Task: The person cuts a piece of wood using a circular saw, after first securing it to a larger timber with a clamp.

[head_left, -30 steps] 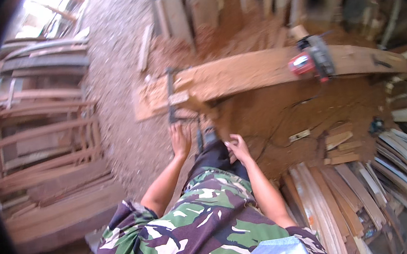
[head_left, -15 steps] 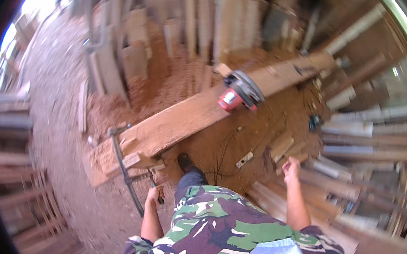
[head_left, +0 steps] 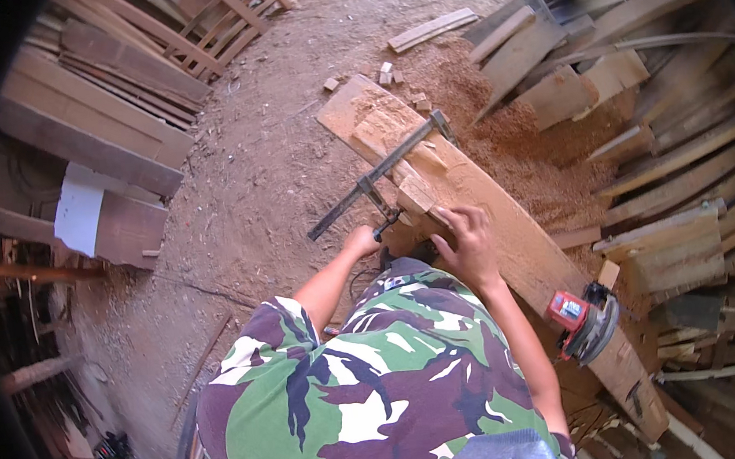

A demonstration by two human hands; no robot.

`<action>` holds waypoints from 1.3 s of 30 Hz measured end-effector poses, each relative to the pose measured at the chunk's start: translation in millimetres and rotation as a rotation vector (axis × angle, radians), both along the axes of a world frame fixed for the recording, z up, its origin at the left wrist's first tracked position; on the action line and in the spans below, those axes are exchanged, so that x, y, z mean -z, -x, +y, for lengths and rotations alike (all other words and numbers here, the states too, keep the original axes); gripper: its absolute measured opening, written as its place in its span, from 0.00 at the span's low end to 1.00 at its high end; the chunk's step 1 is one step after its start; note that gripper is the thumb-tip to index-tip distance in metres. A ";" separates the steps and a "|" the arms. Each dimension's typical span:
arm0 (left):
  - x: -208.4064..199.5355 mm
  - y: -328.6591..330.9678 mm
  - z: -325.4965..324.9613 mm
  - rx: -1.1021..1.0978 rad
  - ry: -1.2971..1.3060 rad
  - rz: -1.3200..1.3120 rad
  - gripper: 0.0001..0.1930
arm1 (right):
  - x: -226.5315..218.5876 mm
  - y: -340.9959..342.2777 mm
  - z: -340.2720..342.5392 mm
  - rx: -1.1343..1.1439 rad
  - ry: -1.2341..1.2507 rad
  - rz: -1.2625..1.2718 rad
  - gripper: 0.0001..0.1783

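A long bar clamp [head_left: 343, 210] lies across the near-left end of a thick plank [head_left: 508, 216], with its far jaw over the plank's far edge. My left hand [head_left: 362, 241] is closed around the clamp's screw handle, close to my body. A short wood block [head_left: 415, 194] sits on the plank's near edge, beside the clamp. My right hand [head_left: 470, 244] is by the block's right end, its thumb apart and its fingers loosely bent; its fingertips seem to touch the wood. Farther right on the plank rests a red and black circular saw [head_left: 585, 323].
Sawdust [head_left: 547, 159] heaps up beyond the plank, with leaning boards [head_left: 670, 245] behind it. Small wood offcuts [head_left: 386, 74] lie near the plank's far end. Stacked timber [head_left: 101, 122] stands at the upper left. A dark cable [head_left: 214, 290] runs over the ground at left.
My view has swung left, so the plank now slants down to the right. My right hand has come from the far right to the block. My left hand stays on the clamp handle.
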State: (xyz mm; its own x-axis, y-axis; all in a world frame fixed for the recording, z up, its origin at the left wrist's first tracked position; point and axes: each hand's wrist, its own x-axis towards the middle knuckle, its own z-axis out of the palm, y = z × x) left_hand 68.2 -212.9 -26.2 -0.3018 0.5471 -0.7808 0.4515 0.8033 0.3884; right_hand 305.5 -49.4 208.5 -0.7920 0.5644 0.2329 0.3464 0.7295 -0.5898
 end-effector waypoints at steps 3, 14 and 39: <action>25.8 19.1 -21.6 -0.201 -0.001 -0.469 0.17 | 1.1 55.2 26.1 -0.226 -0.238 0.056 0.23; 2.8 -49.9 -23.5 -0.074 -0.148 0.703 0.08 | 37.3 100.2 38.5 -0.268 -0.256 0.143 0.13; -118.0 -85.3 77.6 -0.580 -1.097 0.532 0.51 | 89.2 -385.4 -10.8 1.275 0.188 -0.205 0.26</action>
State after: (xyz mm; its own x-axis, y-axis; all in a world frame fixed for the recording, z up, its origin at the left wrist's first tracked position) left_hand 153.6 -135.3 91.7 -0.8273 0.4997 0.2567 0.4513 0.3190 0.8334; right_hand 690.9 -60.2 119.3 0.3105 0.9505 0.0084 0.8244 -0.2649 -0.5001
